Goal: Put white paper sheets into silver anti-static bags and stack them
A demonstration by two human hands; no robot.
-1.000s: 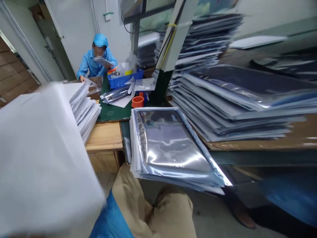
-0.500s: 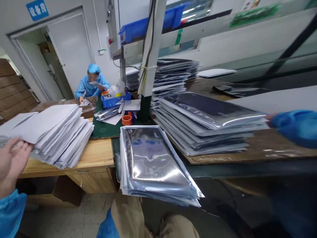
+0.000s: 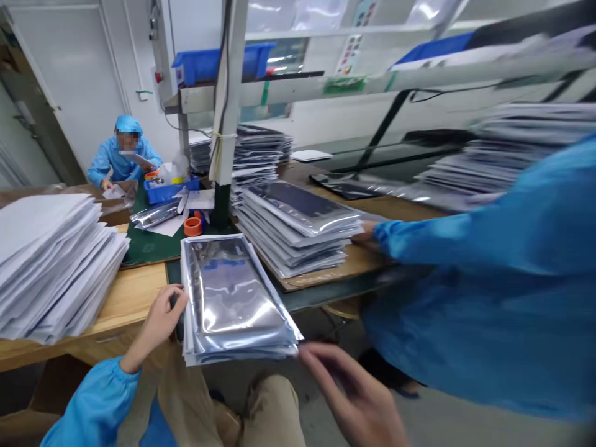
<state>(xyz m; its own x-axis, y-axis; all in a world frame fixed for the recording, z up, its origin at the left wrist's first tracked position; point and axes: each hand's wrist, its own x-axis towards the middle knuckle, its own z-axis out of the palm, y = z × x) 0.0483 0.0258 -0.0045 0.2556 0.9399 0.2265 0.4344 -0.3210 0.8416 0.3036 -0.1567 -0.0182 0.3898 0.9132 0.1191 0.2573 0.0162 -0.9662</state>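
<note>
A stack of flat, shiny clear-film packets [image 3: 242, 298] with dark and white sheets inside lies at the table's near edge, jutting out over my knees. My left hand [image 3: 162, 316] is at its left side, thumb and fingers bent around the edge; the fingertips are partly hidden. At the near right corner, my right hand [image 3: 354, 391] pinches a packet's corner between thumb and finger, slightly blurred. To the left stands a tall, leaning pile of white paper sheets or envelopes [image 3: 56, 254] on a wooden desk [image 3: 144, 273].
A co-worker's blue sleeve [image 3: 428, 236] reaches in from the right to another packet pile [image 3: 298, 230]. Across the table sits another person [image 3: 123, 152] in blue. A white post [image 3: 228, 99], a blue bin [image 3: 170, 192] and an orange tape roll [image 3: 192, 226] stand beyond the stack.
The view has turned right. My left hand has left the white paper pile and reached the packet stack's left edge. My right hand has come into view at its near right corner.
</note>
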